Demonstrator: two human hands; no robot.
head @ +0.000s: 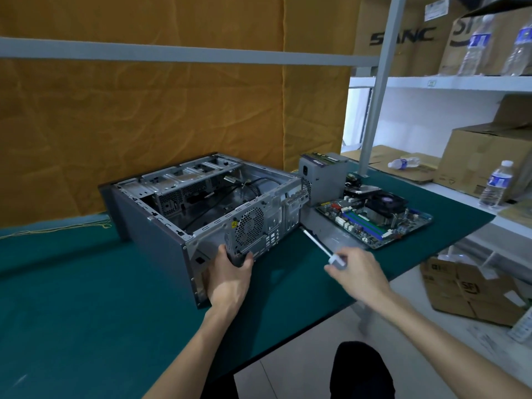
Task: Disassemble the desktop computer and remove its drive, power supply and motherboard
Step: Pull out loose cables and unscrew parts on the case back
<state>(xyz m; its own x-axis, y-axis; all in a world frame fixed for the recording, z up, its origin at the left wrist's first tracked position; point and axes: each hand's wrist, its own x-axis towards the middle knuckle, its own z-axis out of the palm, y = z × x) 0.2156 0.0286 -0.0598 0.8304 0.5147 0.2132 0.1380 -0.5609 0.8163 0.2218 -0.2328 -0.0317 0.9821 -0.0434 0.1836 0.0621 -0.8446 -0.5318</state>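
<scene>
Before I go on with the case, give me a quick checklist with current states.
1. Motherboard out on the mat: ok.
2. Power supply out, standing beside the case: ok.
3. Drive out: cannot tell; something lies behind the motherboard.
4. Left hand gripping the case's rear corner: ok.
5. Screwdriver in right hand: ok.
6. Cables inside case freed: cannot tell.

Screwdriver [318, 248] tip hidden behind the case [161, 243] corner. Right hand [357, 269] motion-blurred, grip on handle unclear. Drive [358, 189] mostly hidden behind motherboard [374, 220].
</scene>
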